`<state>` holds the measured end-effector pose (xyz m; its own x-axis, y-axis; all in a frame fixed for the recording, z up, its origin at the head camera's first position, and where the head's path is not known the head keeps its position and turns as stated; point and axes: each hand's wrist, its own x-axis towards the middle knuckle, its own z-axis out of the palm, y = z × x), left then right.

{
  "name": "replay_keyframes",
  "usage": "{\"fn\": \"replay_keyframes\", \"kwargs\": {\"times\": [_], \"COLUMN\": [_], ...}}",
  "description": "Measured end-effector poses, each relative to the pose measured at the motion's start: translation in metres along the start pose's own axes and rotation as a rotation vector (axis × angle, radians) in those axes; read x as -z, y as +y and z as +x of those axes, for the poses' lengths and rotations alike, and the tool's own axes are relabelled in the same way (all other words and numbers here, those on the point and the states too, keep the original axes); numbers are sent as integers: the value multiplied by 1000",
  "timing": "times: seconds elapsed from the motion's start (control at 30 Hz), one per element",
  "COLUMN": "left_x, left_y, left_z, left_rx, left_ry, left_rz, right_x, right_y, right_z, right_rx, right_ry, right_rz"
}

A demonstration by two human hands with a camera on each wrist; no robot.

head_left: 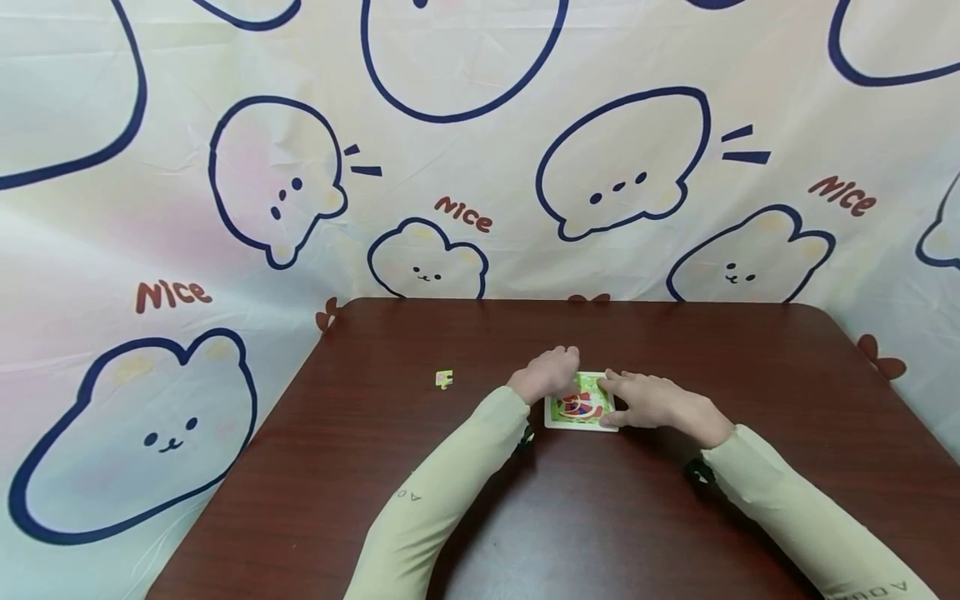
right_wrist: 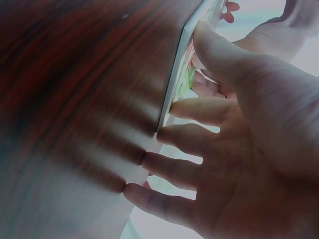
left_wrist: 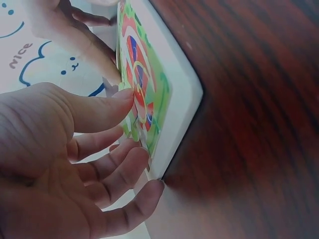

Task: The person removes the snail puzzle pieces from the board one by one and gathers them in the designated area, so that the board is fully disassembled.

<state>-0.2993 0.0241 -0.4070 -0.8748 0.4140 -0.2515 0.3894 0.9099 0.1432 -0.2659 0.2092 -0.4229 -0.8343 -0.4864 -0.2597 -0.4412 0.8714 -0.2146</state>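
A square jigsaw puzzle in a white-rimmed tray (head_left: 576, 425) lies on the table, with a red and blue picture on green. My left hand (head_left: 553, 373) is over the tray's left side. Its thumb and fingers pinch a green puzzle piece (left_wrist: 132, 127), mostly hidden by the fingers, against the picture. My right hand (head_left: 651, 402) rests at the tray's right side with fingers straight and spread. In the right wrist view its thumb (right_wrist: 212, 45) presses on the rim, and its fingertips touch the tray edge and the table beyond.
A loose puzzle piece (head_left: 444, 379) lies left of the tray on the dark brown table (head_left: 600, 517). A pale cloth with cartoon drawings (head_left: 510, 167) hangs behind the table and along its sides.
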Motion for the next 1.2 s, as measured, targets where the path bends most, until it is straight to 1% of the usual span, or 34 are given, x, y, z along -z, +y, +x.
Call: {"fn": "replay_keyframes", "kwargs": {"times": [0.17,0.3,0.47,0.57,0.8,1.03,1.2], "left_x": [-2,-5,-7,-7,-1,4,11], "left_y": [0,-2,-4,-5,-8,-15,-21], "left_z": [-1,-1,0,1,-2,-4,-6], "left_rx": [-5,-22,-41,-49,-114,-133,-149], "left_ry": [35,67,87,88,75,87,71], "left_rz": [-32,-34,-49,-85,-119,-197,-197], "right_x": [0,-1,-1,-1,-1,0,0], "right_y": [0,-1,-2,-2,-3,-3,-2], "right_z": [0,1,0,0,-1,0,-1], "right_rx": [-3,-1,2,1,-9,-16,-16], "right_ry": [0,0,-2,0,6,-1,-2], "right_rz": [3,11,10,8,-1,-7,-4]}}
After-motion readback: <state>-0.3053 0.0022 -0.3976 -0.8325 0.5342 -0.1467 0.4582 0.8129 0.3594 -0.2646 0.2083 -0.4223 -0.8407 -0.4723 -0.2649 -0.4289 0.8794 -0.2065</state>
